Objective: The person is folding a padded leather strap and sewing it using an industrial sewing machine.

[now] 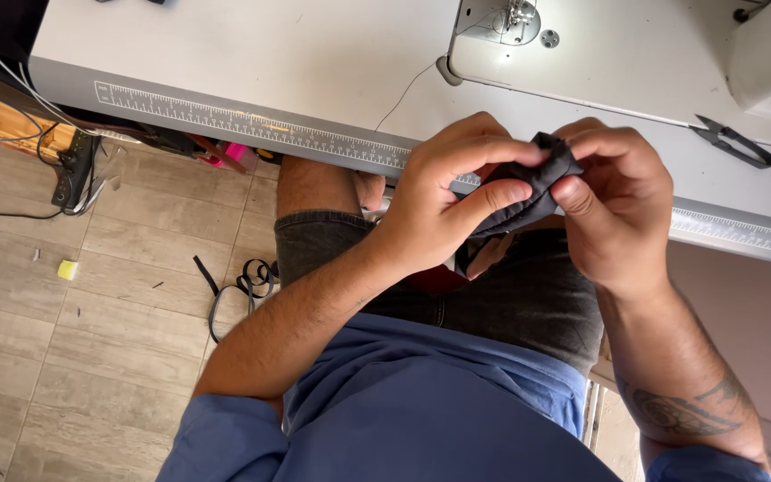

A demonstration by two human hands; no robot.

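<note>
While both hands meet above the lap, the small piece of dark grey fabric (528, 192) sits bunched between them, just in front of the table edge; the left hand (443, 201) pinches it from the left, thumb pressed along its lower fold and fingers curled over the top, and the right hand (613, 201) pinches its right end between thumb and bent forefinger, so the cloth bridges the two grips and a short tail hangs below toward the thighs; the fabric looks soft, matte and creased, folded into a thick wad. Nearest the camera lies a blue shirt (421, 411), smooth and loose, with dark grey shorts (528, 299) of coarser weave below it; the right forearm bears a dark tattoo. On the pale wood-look tile floor (64, 357) to the left lies a thin black strap (238, 286) in loops, and a small yellow scrap (67, 270) farther off. Beyond the hands runs the white table (252, 62), its front edge marked as a ruler; black thread snips (735, 143) rest on it at right, and the white sewing machine (617, 45) stands at the far side.
</note>
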